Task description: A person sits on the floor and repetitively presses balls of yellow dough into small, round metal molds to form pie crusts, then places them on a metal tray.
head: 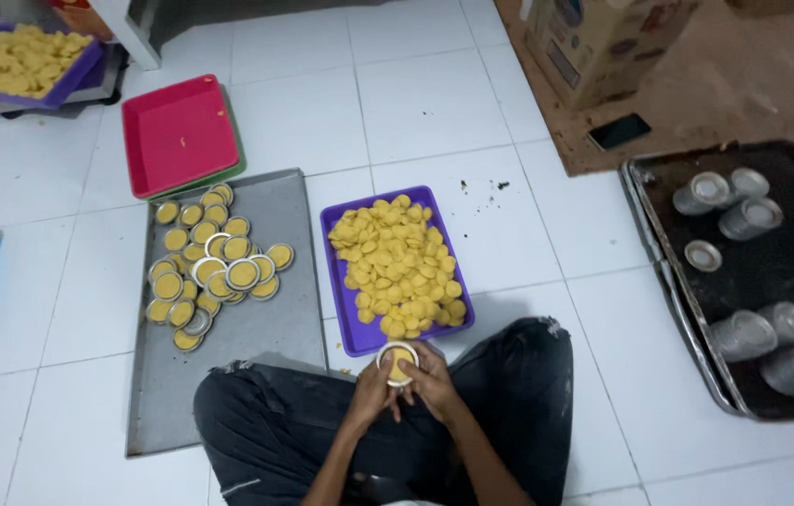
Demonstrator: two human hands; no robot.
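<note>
Hands: I see my left hand (371, 389) and right hand (428, 379) clamped together around one small round tin mould (397, 361), pressing yellow dough inside.
Mould: over my lap, beside the purple tray (339, 281).
Grey tray (256, 328): filled moulds (214, 272) within reach.

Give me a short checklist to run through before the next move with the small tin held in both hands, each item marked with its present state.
1. Small round tin held by both the left hand and the right hand: ok.
2. Yellow dough piece sitting inside the tin: ok.
3. Dough pressed evenly to the tin's wall: cannot tell, fingers hide it.
4. Purple tray of yellow dough discs directly in front of the hands: ok.
5. Grey metal sheet has bare room beside the filled tins: ok.
6. Stacks of empty tins on the dark tray at the person's right: ok.
</note>
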